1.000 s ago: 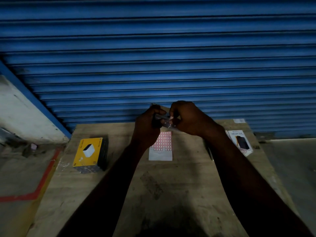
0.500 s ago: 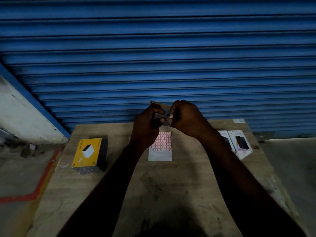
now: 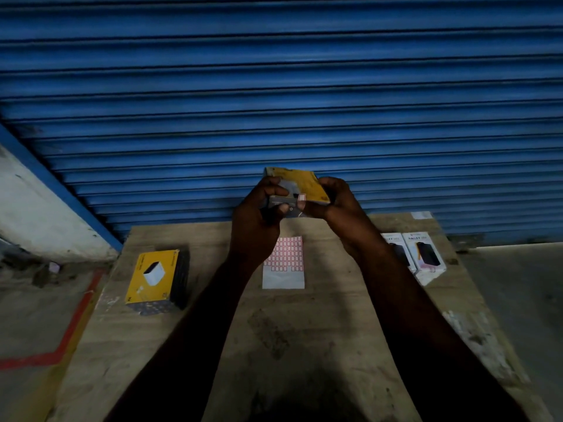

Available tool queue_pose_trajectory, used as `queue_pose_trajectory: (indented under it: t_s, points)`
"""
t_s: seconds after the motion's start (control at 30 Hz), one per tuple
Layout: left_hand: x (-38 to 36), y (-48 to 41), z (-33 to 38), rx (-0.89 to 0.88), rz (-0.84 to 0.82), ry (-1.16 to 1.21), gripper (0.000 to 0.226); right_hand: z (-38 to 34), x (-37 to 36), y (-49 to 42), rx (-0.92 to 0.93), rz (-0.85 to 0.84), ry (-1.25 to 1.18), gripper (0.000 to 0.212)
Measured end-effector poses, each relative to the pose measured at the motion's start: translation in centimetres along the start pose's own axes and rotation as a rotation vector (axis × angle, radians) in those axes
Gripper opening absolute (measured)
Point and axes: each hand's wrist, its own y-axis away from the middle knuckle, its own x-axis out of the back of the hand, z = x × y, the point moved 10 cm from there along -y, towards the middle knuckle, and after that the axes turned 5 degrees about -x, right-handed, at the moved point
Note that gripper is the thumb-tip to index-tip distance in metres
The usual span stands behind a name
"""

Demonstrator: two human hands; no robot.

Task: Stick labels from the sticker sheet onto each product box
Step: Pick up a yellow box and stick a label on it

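Head view: left hand [image 3: 256, 214] and right hand [image 3: 338, 205] are gripping the box [image 3: 304, 181] above the sheet [image 3: 283, 278], right thumb touching the box's label [image 3: 301, 197].

Shopfront or storeroom: blue roll-down shutter [image 3: 274, 86], worn wooden table [image 3: 304, 330], boxed goods [image 3: 152, 278], red line on concrete floor [image 3: 70, 330].
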Motion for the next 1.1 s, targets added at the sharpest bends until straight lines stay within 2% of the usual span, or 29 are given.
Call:
queue_pose_trajectory:
  t_s: [0.1,0.17,0.3,0.4,0.6,0.7,0.8,0.97,1.1]
  points:
    - [-0.1,-0.1,0.4,-0.034,-0.009,0.003,0.025,1.1,-0.5,0.3,-0.074,-0.049,-0.158,0.068]
    - [-0.1,-0.1,0.5,-0.035,-0.017,0.011,0.028,1.3,-0.8,0.4,-0.073,-0.081,-0.198,0.066]
    - [0.1,-0.3,0.5,-0.025,-0.013,0.018,0.02,1.0,-1.0,0.5,-0.048,-0.095,-0.252,0.063]
    - [0.2,-0.4,0.8,-0.022,-0.007,0.034,0.018,0.6,-0.9,0.4,-0.015,-0.05,-0.23,0.063]
    - [0.4,-0.3,0.1,0.017,-0.023,0.027,0.02,0.9,-1.0,0.4,0.016,-0.087,-0.174,0.066]
    - [0.2,-0.3,0.4,0.046,-0.006,0.068,0.03,0.8,-0.9,0.7,0.057,-0.049,-0.169,0.066]
    - [0.2,0.0,0.8,0.098,0.061,0.087,0.043,0.1,-1.3,1.3,0.157,-0.01,-0.103,0.063]
    - [0.3,0.6,-0.8,0.238,0.142,0.193,0.04,-1.9,-1.1,2.5,0.476,0.106,0.043,0.056]
    - [0.3,0.7,-1.6,0.408,0.231,0.353,0.043,-2.8,-1.5,3.7,0.575,0.129,0.041,0.051]
